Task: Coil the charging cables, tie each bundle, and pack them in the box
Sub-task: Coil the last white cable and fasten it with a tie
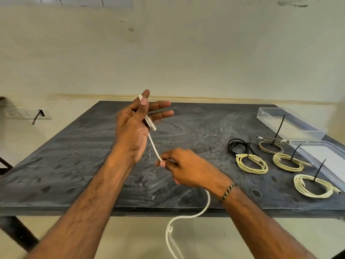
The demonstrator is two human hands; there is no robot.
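While the left hand [133, 126] stands raised at centre frame with its thumb pinning the plug end of a white charging cable [154, 144] against the index finger, its other fingers spread loosely toward the right, the cable's short doubled start lies along the palm, running from upper left to lower right. From that pinch the cable drops down and rightward in a nearly straight line to the right hand [183, 168], which sits lower and nearer the camera and nips the cable between thumb and fingertips. Past that second pinch the cable passes under the right wrist, slides off the near edge of the dark table [93, 165] and hangs in a loose curve toward the bottom of the frame; its far end is out of view.

Judging by this, coiling has only begun: the slack lies below and behind the right hand, so that hand seems the one to feed each loop up to the left.

At right frame five tied coils rest on the table, among them a black coil [238, 146] and a pale yellow coil [252, 163], beside a clear plastic box [291, 126] and what looks like its lid [321, 156].
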